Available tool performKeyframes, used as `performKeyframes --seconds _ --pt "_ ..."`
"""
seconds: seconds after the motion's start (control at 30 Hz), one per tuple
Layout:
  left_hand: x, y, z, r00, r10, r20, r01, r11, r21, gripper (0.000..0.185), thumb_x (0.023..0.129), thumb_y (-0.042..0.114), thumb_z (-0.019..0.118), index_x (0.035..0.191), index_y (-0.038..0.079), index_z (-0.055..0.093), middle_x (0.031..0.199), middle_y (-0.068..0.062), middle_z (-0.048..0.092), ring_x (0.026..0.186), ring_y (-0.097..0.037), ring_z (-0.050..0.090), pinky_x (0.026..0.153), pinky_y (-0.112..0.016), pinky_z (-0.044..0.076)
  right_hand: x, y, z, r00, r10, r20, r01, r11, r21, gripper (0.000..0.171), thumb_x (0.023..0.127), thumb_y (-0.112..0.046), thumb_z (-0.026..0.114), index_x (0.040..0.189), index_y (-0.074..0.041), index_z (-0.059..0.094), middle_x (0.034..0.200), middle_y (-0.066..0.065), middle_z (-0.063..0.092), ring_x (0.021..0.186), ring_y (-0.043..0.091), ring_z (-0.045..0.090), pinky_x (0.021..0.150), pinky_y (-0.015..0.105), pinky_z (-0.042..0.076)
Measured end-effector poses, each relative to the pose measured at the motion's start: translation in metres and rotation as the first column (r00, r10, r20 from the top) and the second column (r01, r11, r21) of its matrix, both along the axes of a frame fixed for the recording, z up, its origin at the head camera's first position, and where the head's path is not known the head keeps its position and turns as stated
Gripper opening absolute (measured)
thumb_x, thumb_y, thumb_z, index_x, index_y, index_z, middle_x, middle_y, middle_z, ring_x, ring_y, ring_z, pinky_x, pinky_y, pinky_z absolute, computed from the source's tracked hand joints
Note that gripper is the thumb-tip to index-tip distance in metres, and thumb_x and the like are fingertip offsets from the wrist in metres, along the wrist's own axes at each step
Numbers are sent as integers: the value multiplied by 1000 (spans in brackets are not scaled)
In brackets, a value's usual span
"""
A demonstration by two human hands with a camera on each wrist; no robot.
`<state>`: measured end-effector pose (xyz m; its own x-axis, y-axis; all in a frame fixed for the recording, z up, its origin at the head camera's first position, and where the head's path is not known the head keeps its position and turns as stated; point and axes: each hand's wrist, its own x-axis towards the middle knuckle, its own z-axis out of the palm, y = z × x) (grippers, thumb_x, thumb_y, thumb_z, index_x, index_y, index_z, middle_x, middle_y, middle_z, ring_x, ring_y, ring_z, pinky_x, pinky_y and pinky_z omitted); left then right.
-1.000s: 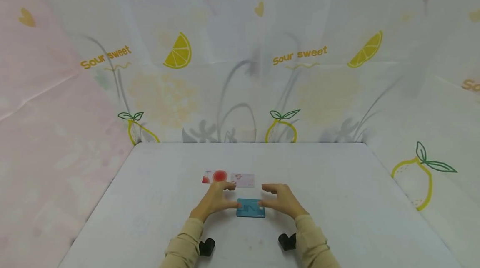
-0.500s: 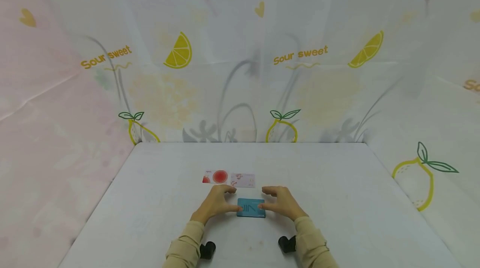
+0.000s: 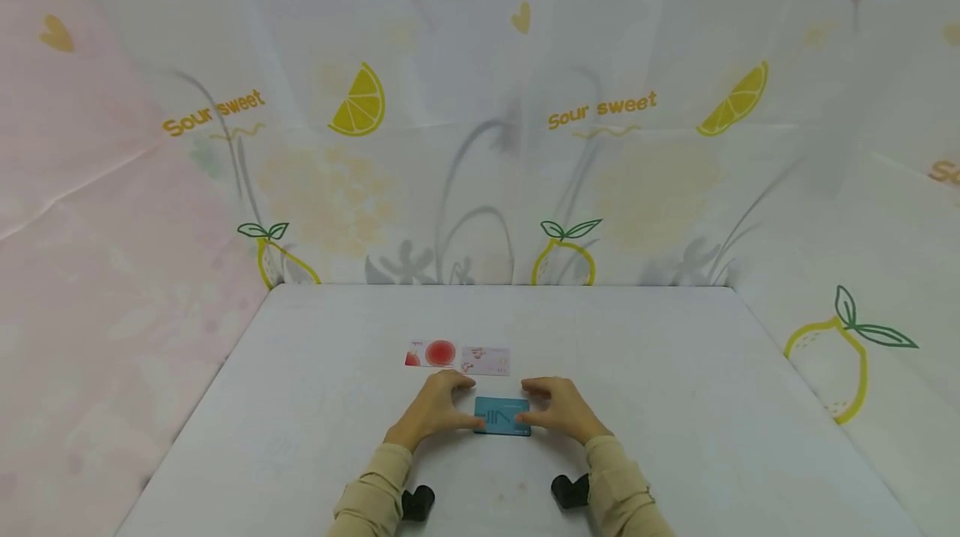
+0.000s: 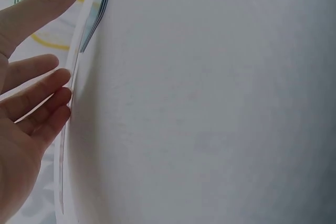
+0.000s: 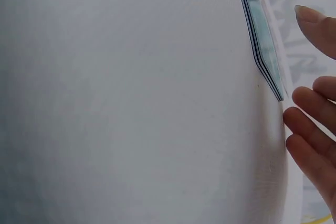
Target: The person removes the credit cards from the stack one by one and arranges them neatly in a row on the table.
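Note:
A teal card (image 3: 502, 417) lies flat on the white table (image 3: 675, 370), near its front edge. My left hand (image 3: 457, 404) sits at the card's left end with its thumb touching that edge, and its fingers arch over the far left corner. My right hand (image 3: 542, 404) mirrors it at the right end, thumb on the edge. In the left wrist view the left hand (image 4: 37, 77) shows loosely straight fingers beside the card's thin edge (image 4: 100, 14). Seen from the right wrist, the teal card (image 5: 260, 40) looks layered, and the right hand's fingers (image 5: 315, 108) hang relaxed beside it.
Two more cards lie side by side just beyond the hands: one with a red disc (image 3: 431, 353) and a pale pink one (image 3: 486, 360). Lemon-print cloth walls (image 3: 480, 145) close in the table on three sides. Black wrist mounts (image 3: 416, 502) sit under both sleeves.
Both hands have drawn in a little toward the teal card and lowered their fingers. The card and the two cards behind it have not moved.

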<state>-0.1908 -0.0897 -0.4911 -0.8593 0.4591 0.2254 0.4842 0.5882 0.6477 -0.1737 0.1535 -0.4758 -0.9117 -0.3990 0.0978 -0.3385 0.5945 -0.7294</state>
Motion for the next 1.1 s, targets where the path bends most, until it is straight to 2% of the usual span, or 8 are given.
performKeyframes --seconds 0.4,0.77,1.0,1.1 --pt "1 3 -1 999 -10 -53 6 997 -80 64 56 37 89 104 -1 68 104 -10 63 100 -26 54 90 -44 45 -2 1 -3 998 11 -54 -11 1000 17 55 69 -20 84 111 9 63 106 16 65 100 31 61 88 42 48" --pt "1 4 -3 1000 -19 -5 18 994 -107 64 55 33 91 104 -1 67 105 -9 56 102 -26 49 90 -45 45 -1 -2 -3 999 9 32 -11 998 55 62 64 -22 87 113 7 63 103 9 60 101 29 56 91 48 45" --pt "2 4 -3 999 -29 -21 26 993 -119 63 55 33 90 103 1 68 103 -7 53 100 -24 47 88 -42 46 1 -3 -2 999 35 5 -35 996 87 61 64 -20 87 112 8 63 103 11 60 100 30 55 91 49 44" --pt "2 4 -4 1000 -27 -8 26 992 -121 62 55 34 90 103 2 68 102 -5 52 99 -23 46 87 -41 46 1 -3 -1 999 40 -1 -40 995 96 60 64 -20 87 112 7 63 103 10 59 99 30 54 91 49 44"
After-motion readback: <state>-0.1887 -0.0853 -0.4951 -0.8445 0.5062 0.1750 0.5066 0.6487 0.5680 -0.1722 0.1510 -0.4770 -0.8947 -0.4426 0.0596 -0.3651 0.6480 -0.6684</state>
